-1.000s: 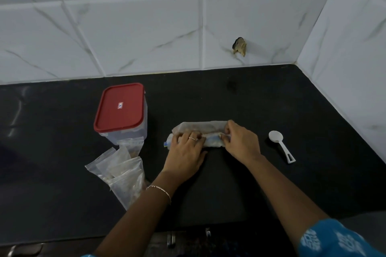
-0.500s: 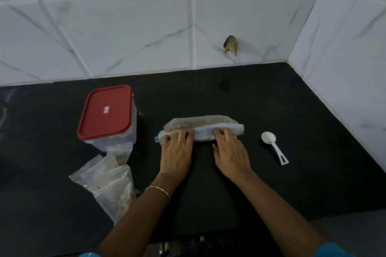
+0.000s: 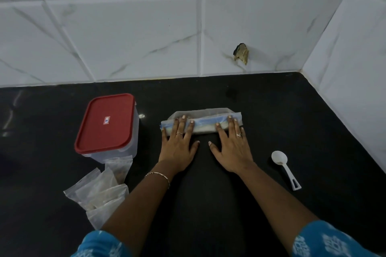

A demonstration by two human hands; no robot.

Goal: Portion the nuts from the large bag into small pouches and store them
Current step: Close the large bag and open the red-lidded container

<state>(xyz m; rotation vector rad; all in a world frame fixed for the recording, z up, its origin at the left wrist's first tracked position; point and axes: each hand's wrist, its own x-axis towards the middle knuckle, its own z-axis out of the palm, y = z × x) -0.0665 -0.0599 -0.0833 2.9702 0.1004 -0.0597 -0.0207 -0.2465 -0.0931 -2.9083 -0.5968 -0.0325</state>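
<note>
The counter (image 3: 271, 110) was a glossy black slab. Four items lay directly on it. A clear container (image 3: 106, 123) with a red lid stood upright at the left. A heap of small clear pouches (image 3: 102, 196) lay just in front of the container, touching its base. The rolled bag (image 3: 205, 125) lay crosswise at the centre, apart from the container. A white spoon (image 3: 285, 168) lay right of the bag, bowl toward the back, handle toward the person. The left hand (image 3: 177, 146) and right hand (image 3: 231, 150) lay flat side by side, fingers straight over the bag, palms over the bare counter before it.
</note>
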